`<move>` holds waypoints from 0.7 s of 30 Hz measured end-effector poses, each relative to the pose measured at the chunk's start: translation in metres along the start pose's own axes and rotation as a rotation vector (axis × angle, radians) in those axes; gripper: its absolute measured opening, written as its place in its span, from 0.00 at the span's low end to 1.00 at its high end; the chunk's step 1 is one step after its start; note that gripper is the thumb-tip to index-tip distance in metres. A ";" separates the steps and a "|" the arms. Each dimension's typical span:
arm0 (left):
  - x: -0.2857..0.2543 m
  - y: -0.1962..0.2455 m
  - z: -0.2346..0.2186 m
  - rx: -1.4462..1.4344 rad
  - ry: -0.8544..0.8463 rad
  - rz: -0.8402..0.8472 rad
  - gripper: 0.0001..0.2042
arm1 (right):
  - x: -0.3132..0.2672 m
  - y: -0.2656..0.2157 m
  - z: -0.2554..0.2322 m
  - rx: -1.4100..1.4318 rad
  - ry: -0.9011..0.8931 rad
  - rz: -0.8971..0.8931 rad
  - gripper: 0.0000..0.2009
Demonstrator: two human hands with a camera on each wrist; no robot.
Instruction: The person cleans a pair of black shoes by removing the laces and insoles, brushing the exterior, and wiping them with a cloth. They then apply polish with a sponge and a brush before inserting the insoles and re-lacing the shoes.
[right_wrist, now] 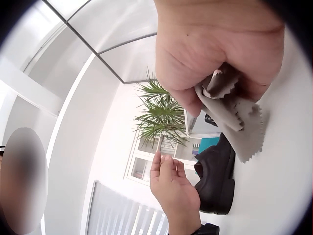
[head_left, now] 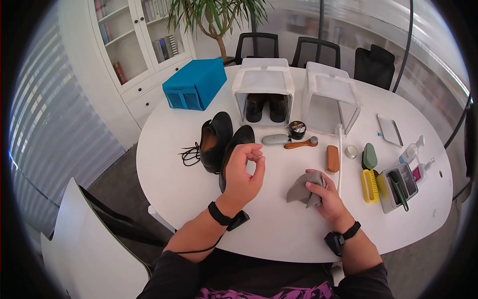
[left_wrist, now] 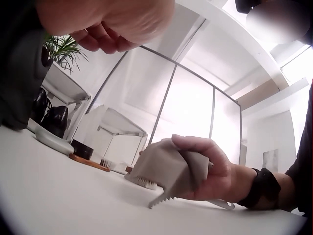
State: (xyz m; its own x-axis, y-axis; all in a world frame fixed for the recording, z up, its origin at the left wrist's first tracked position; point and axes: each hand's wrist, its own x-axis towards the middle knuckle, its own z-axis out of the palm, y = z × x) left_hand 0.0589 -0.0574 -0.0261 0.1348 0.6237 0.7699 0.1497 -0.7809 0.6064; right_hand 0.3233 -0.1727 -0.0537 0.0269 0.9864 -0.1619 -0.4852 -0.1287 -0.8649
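Note:
My right hand [head_left: 324, 198] grips a grey cloth [head_left: 301, 189] between thumb and fingers, over the near part of the table. In the right wrist view the cloth [right_wrist: 239, 128] hangs in folds with zigzag edges. My left hand [head_left: 244, 174] holds nothing, its fingers loosely bent and the thumb apart from them. It overlaps one black shoe [head_left: 242, 135] in the head view and hides part of it. Left of that stands the other black lace-up shoe [head_left: 217, 144], its laces trailing on the table.
Behind are a blue box [head_left: 199, 84], a white box [head_left: 264, 79] with black shoes inside, and another white box [head_left: 331, 92]. A wooden-handled brush [head_left: 301, 144] and black tin [head_left: 297, 129] lie mid-table. Rightward are a brown brush [head_left: 332, 158], white stick [head_left: 340, 164], yellow brush [head_left: 369, 186] and caddy [head_left: 388, 197].

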 end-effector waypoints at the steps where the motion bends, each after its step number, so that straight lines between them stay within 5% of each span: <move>1: 0.001 -0.001 -0.003 0.002 0.019 0.000 0.17 | -0.002 -0.003 0.002 -0.006 -0.009 0.031 0.25; 11: 0.024 -0.003 -0.036 0.073 0.100 -0.037 0.15 | 0.003 0.015 0.001 -0.184 0.025 -0.128 0.29; 13: 0.027 -0.014 -0.048 0.157 -0.091 -0.330 0.15 | 0.005 0.017 0.002 -0.131 0.056 -0.124 0.29; 17: 0.020 -0.024 -0.050 0.309 -0.191 -0.448 0.15 | 0.006 0.018 0.000 -0.088 0.075 -0.135 0.29; 21: 0.017 -0.017 -0.045 0.497 -0.238 -0.454 0.28 | 0.007 0.017 -0.003 -0.119 0.108 -0.160 0.26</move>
State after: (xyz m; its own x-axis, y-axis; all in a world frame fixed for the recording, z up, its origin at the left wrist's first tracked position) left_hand 0.0150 -0.0356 -0.0145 0.1552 0.9183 0.3642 0.6629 -0.3702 0.6507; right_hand 0.3183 -0.1678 -0.0708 0.1915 0.9795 -0.0627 -0.3606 0.0108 -0.9327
